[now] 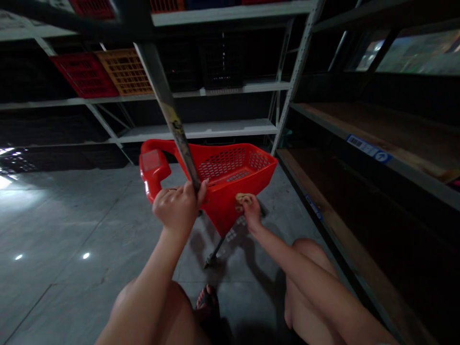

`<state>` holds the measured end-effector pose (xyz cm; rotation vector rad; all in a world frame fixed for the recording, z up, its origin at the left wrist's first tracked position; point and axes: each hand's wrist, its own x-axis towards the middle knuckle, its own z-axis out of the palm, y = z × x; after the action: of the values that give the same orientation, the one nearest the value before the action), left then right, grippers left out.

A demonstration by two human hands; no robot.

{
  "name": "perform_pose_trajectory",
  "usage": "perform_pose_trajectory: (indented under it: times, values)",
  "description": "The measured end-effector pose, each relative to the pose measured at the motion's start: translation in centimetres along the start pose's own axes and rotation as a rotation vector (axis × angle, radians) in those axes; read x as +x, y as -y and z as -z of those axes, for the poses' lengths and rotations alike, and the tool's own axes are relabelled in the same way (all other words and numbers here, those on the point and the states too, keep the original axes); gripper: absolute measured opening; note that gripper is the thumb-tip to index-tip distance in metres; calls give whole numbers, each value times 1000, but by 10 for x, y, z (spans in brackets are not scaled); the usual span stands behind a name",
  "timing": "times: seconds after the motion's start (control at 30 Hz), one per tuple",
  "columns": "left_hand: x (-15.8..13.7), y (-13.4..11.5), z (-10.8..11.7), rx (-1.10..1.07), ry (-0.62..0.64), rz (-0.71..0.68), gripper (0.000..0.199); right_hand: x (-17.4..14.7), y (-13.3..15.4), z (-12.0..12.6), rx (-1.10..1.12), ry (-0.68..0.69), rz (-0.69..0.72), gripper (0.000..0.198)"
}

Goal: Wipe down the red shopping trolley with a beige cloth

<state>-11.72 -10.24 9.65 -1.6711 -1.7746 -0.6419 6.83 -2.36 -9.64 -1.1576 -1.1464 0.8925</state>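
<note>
My left hand (178,207) is closed around the lower part of a worn grey metal bar (168,108) that slants down from the upper left. My right hand (251,214) pinches a crumpled tan cloth (243,200). From this angle the cloth overlaps the side of a red plastic shopping cart (230,211); whether it touches the cart I cannot tell. Holes pattern the cart's basket, and its thick red handle curves round on the left. Below the basket a thin leg ends in a small caster (210,260) on the floor.
White metal shelving (201,129) runs behind the cart, bearing a red crate (86,74), a yellow crate (124,72) and several dark ones. On the right stands a wooden-decked shelf (377,124) with blue labels along its edge. Grey concrete floor (72,230) spreads out at left.
</note>
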Motion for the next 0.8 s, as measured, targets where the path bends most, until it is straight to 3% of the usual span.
perform_pose_trajectory:
  times: [0.13,0.27,0.37,0.47,0.57,0.67,0.8]
  values:
    - [3,-13,0,-20,143,-5,57,12,50,4,105,27,-21,21]
    - [6,-37,9,-71,252,-29,46,-13,123,-5,141,193,165,33]
    - [10,-47,21,-117,365,-108,35,-14,171,-12,108,157,302,38]
    - [23,-33,32,-245,522,-300,34,4,206,-12,101,76,385,42]
    - [39,-3,34,-445,539,-424,35,22,236,-8,176,59,444,47]
    - [48,14,25,-392,521,-355,44,37,275,-4,197,50,514,50]
    - [44,-2,14,-217,571,-270,64,60,330,-3,51,16,598,55]
